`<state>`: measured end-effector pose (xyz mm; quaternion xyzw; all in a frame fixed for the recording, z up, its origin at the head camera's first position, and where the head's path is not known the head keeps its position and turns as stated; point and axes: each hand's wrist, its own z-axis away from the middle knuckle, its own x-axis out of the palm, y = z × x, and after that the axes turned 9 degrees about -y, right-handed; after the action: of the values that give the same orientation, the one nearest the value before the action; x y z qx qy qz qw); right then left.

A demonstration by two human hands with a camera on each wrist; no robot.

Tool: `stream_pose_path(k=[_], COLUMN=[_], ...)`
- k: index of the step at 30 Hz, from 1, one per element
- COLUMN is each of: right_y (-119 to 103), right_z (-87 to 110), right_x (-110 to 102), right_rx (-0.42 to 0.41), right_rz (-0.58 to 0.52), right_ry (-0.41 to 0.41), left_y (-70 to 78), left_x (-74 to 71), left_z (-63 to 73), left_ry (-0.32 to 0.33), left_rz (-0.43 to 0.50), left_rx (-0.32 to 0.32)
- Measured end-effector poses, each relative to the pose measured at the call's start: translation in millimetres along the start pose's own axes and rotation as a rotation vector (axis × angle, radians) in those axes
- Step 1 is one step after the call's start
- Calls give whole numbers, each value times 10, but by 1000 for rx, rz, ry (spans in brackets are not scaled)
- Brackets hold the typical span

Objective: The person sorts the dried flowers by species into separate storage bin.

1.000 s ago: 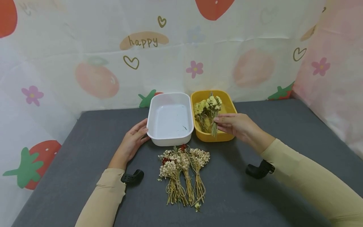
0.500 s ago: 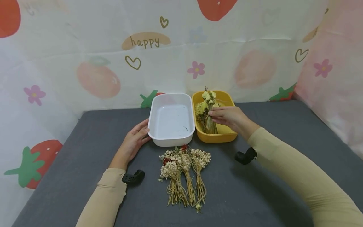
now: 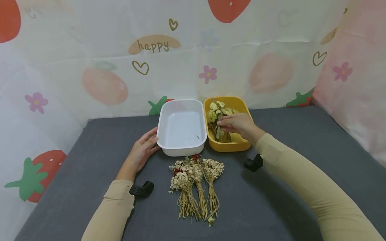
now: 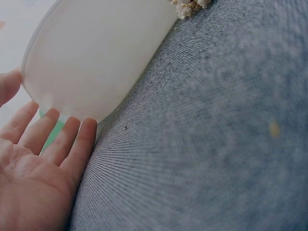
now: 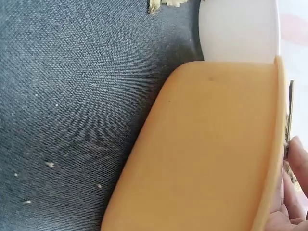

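Pinching right hand: and here the right hand (image 3: 241,125) has thumb and fingertips on a small tied bunch of pale-yellow dried flowers (image 3: 218,110), caught on the stems just below the blooms, probably to spare the brittle heads.

Where the bunch is: within the rim of a rounded rectangular bin in golden-yellow plastic (image 3: 232,147), heads towards the far wall, stems towards the near one; whether it touches the base, I can't tell.

Bin-mate: a second bunch of yellow dried flowers (image 3: 211,117) lies right beside it on the bin's left, partly covered; side by side likely saves room.

Left hand: nothing grasped here! The left hand (image 3: 143,149) has its fingers extended, tips against the outer left wall of a glossy white rectangular bin (image 3: 182,152), a light touch that seems meant to steady it.

White bin: sitting just left of the yellow one, with only dark scraps (image 3: 197,136) showing inside.

Front and centre: cream-white dried flower bunches with straw-coloured stems and red touches (image 3: 194,174) overlap on the dark grey cloth-covered tabletop (image 3: 144,217), stems towards the person, presumably for an easy pick-up.

Stray: one small yellow bloom (image 3: 211,220) sits by the stem ends.
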<state>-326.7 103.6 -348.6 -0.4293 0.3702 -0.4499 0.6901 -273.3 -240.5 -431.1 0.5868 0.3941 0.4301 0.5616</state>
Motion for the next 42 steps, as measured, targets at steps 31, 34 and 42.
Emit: stream_pose_path(k=[31,34,42], right_y=[228,216,149], right_z=[-136,-129,16], right_x=[90,81,25], right_rx=[-12,-10,-22], right_rz=[255,257,287], right_ry=[82,67,15], left_y=[-3,0,18], left_x=[20,17,15], left_z=[1,-2,-5], left_ry=[1,6,2], left_rz=[5,-4,0], left_rx=[-6,-6,-7])
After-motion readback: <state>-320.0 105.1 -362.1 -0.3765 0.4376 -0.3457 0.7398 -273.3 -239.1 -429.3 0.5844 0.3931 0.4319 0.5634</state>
